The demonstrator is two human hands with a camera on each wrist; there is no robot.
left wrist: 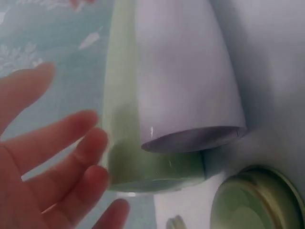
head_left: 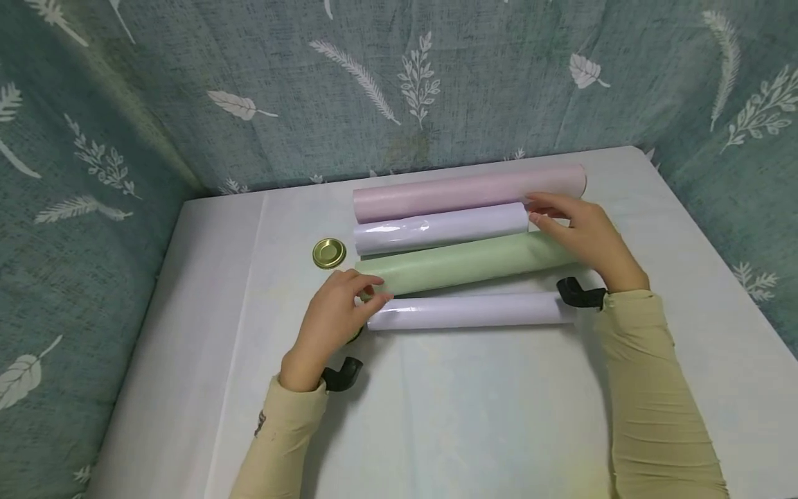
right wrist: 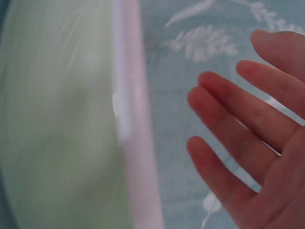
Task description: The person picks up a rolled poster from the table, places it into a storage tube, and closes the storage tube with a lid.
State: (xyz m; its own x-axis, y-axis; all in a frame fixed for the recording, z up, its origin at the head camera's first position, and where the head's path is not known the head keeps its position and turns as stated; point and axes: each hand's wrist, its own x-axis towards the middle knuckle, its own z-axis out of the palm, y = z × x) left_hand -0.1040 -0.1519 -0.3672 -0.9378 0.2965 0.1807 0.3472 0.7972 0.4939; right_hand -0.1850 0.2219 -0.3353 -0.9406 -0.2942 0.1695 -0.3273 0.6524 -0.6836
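Note:
A green roll of paper [head_left: 467, 265] lies slightly slanted between a glossy white roll [head_left: 439, 230] behind it and another white roll [head_left: 474, 312] in front. Around the green roll's left end hovers my left hand [head_left: 333, 312]; its fingers look loosely bent and apart in the left wrist view, holding nothing. Over the green roll's right part is my right hand [head_left: 589, 232], fingertips near the glossy white roll's end. The right wrist view shows those fingers [right wrist: 233, 109] spread with nothing between them. Whether either hand touches a roll, I cannot tell.
A pink roll [head_left: 467, 194] lies farthest back on the white-covered table [head_left: 436, 416]. One gold lid [head_left: 328, 253] sits left of the rolls; a gold lid [left wrist: 257, 205] also appears beside the roll ends in the left wrist view. Leaf-patterned green cloth [head_left: 312, 97] hangs around the table.

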